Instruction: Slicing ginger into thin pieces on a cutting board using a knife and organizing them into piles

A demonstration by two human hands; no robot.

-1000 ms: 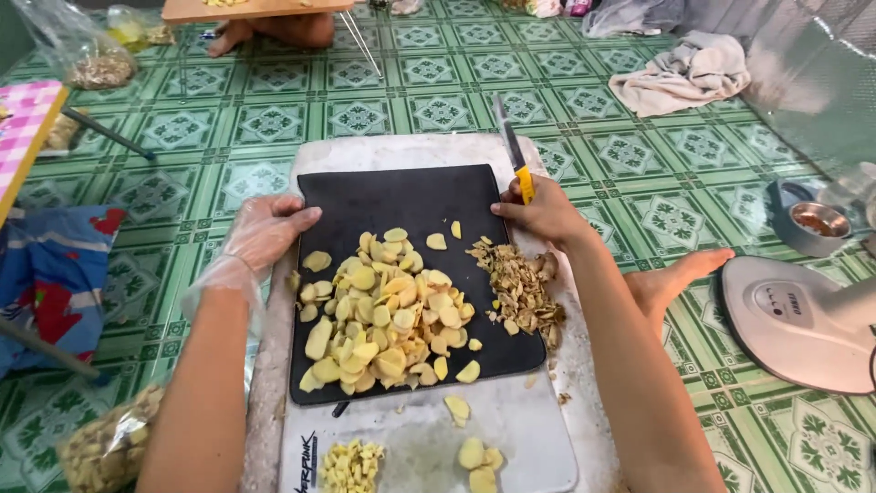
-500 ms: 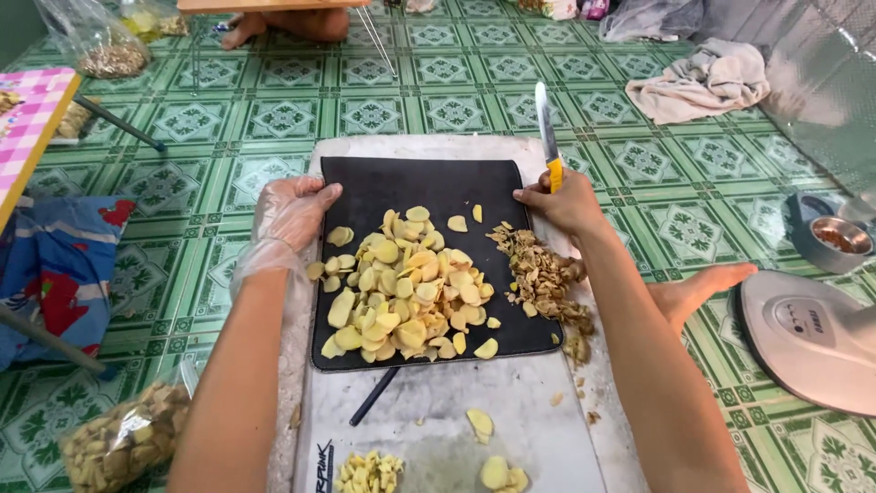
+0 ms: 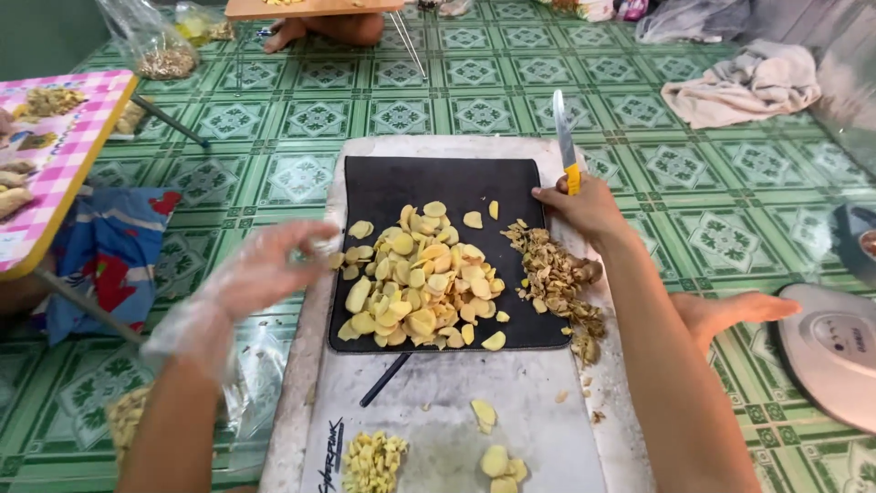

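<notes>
A black cutting mat (image 3: 415, 187) lies on a pale board (image 3: 456, 411) on the floor. On the mat sits a heap of yellow slices (image 3: 415, 283), with a strip of brown peelings (image 3: 557, 278) along its right edge. My right hand (image 3: 584, 205) grips a yellow-handled knife (image 3: 564, 141), blade pointing away, at the mat's right side. My left hand (image 3: 265, 269), in a clear plastic glove, hovers blurred at the mat's left edge, fingers curled; whether it holds a slice is unclear.
Small diced pieces (image 3: 372, 461) and a few loose slices (image 3: 497, 456) lie on the board near me. A pink checked table (image 3: 55, 155), a blue cloth (image 3: 109, 260), a white appliance (image 3: 835, 351), a beige towel (image 3: 748, 82) and another person's foot (image 3: 319, 32) surround me.
My left hand has moved from the mat's top left corner down and left along its edge. The right hand and knife have barely shifted.
</notes>
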